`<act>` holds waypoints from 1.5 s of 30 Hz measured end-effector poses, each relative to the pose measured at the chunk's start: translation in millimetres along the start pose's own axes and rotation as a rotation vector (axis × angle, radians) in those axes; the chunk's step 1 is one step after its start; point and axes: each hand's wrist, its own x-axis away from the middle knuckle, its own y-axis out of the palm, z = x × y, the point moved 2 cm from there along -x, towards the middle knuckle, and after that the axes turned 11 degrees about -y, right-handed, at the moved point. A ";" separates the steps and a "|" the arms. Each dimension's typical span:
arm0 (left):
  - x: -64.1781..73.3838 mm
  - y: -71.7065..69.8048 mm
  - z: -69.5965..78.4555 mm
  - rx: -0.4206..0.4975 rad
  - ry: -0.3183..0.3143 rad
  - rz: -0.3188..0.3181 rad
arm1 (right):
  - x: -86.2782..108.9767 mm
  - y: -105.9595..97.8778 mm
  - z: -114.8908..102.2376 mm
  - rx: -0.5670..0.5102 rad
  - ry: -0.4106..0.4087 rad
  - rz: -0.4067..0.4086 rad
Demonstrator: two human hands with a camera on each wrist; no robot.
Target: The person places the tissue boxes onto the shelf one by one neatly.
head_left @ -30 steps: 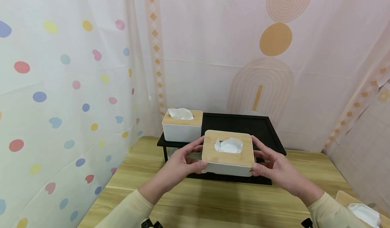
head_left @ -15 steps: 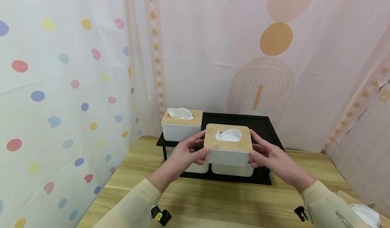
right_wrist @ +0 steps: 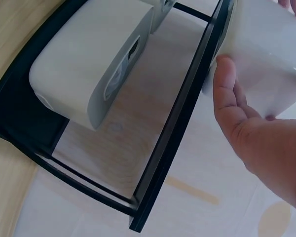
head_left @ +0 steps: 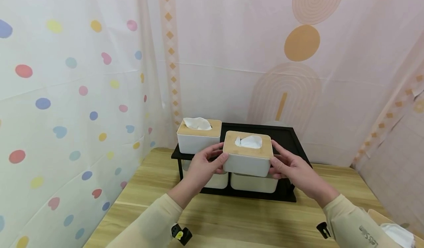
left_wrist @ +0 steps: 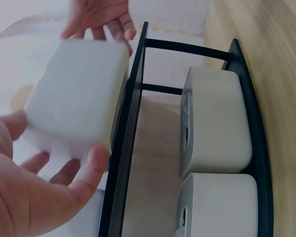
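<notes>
A white tissue box (head_left: 246, 164) with a wooden lid and a tissue poking out is held between both hands. My left hand (head_left: 202, 167) grips its left end, thumb at the front. At the opposite end my right hand (head_left: 294, 170) grips it the same way. The box is at the front edge of a black two-tier rack's top shelf (head_left: 278, 134); whether it touches the shelf I cannot tell. A similar tissue box (head_left: 198, 144) stands at that shelf's left end. The left wrist view shows the held box's white underside (left_wrist: 79, 94).
Two more tissue boxes stand side by side on the lower tier, one at the right (head_left: 254, 183) and one at the left (head_left: 217, 181). Another tissue box (head_left: 395, 234) is partly visible at bottom right. The rack stands on a wooden table (head_left: 232, 222) before patterned curtains.
Both hands have raised the tissue box and moved it towards the rack's top shelf. The lower-tier boxes behind it have come into view. The box on the upper left has stayed put.
</notes>
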 end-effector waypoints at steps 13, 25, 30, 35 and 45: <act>12.3 10.2 4.6 -0.100 0.163 0.030 | -11.9 9.1 -6.1 0.092 0.042 0.205; 32.3 15.3 5.7 -0.319 0.325 0.195 | -13.7 14.4 -9.9 0.157 0.014 0.294; 30.2 12.6 6.8 -0.381 0.356 0.189 | -17.2 16.0 -10.7 0.181 0.007 0.311; 26.3 10.3 8.8 -0.433 0.332 0.158 | -22.5 17.2 -12.7 0.187 0.024 0.327; 18.6 7.7 8.1 -0.509 0.278 0.145 | -34.2 17.7 -10.4 0.212 0.060 0.354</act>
